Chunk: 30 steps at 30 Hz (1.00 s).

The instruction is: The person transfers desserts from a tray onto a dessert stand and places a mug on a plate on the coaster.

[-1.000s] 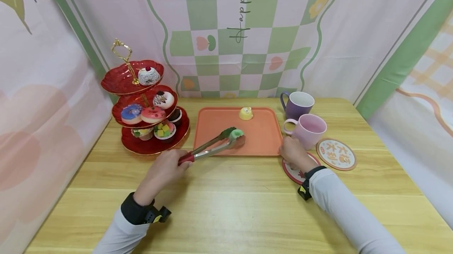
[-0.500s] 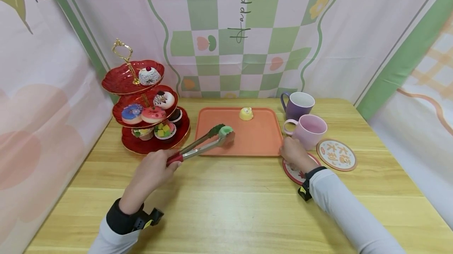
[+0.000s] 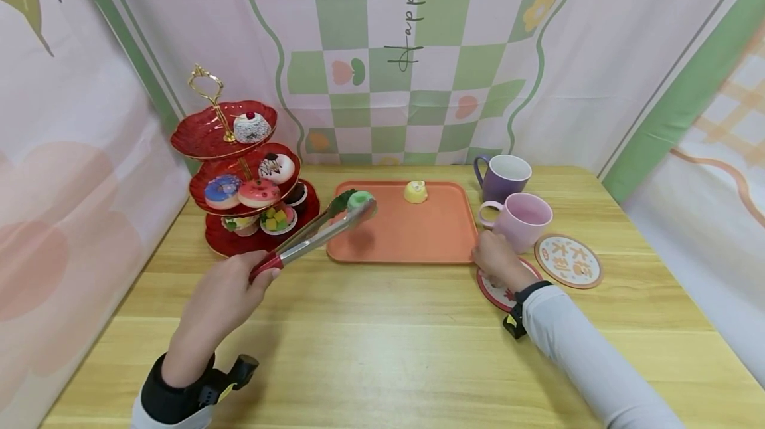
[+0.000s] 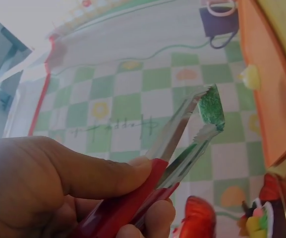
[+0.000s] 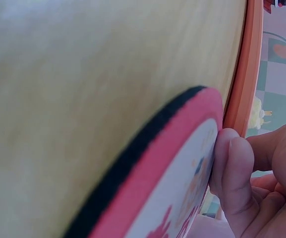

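Note:
My left hand (image 3: 224,293) grips red-handled metal tongs (image 3: 311,238), also seen in the left wrist view. Between the tips of the tongs is a small round green toy cake (image 3: 360,200), raised above the left part of the orange tray (image 3: 418,243). A small yellow cake (image 3: 416,192) sits near the tray's back edge. My right hand (image 3: 499,259) has its fingers curled at the tray's front right corner, seeming to pinch the rim; the exact contact is partly hidden. Below that hand lies a red-rimmed coaster (image 5: 157,168), its knuckles close to or touching it.
At the left stands a three-tier red stand (image 3: 206,226) bearing several toy doughnuts and cakes. A pink mug (image 3: 522,220) and a purple mug (image 3: 505,180) stand right of the tray. Another coaster (image 3: 568,261) lies beside the pink mug. A patterned cloth (image 3: 382,84) hangs behind.
My left hand has moved left and toward me with the tongs, lifting the green cake and carrying it from mid-tray toward the tray's left side. The right hand stays in place.

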### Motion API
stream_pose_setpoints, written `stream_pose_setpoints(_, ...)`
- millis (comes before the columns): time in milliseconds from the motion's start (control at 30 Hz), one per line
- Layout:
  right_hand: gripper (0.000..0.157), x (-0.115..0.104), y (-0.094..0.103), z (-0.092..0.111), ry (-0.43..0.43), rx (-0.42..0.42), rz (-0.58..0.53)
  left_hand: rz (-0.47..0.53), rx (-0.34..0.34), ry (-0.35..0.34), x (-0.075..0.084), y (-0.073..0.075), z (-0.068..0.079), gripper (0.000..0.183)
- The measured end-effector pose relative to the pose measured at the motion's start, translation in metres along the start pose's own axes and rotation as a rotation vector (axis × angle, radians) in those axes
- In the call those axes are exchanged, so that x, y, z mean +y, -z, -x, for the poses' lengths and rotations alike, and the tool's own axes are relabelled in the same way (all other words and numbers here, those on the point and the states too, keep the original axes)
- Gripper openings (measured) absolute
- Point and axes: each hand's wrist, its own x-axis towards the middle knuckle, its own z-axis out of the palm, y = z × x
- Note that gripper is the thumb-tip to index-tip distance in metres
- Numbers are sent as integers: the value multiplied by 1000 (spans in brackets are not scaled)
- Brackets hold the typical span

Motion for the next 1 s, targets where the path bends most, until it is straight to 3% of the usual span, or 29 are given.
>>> stream_pose_setpoints(433, 15, 0, 1, 1, 41, 25, 39, -23, 84, 32, -7, 18, 13, 38)
stream_pose_setpoints(1000, 15, 2, -1, -2, -6, -11, -1, -29, 162, 81, -12, 33, 28, 44)
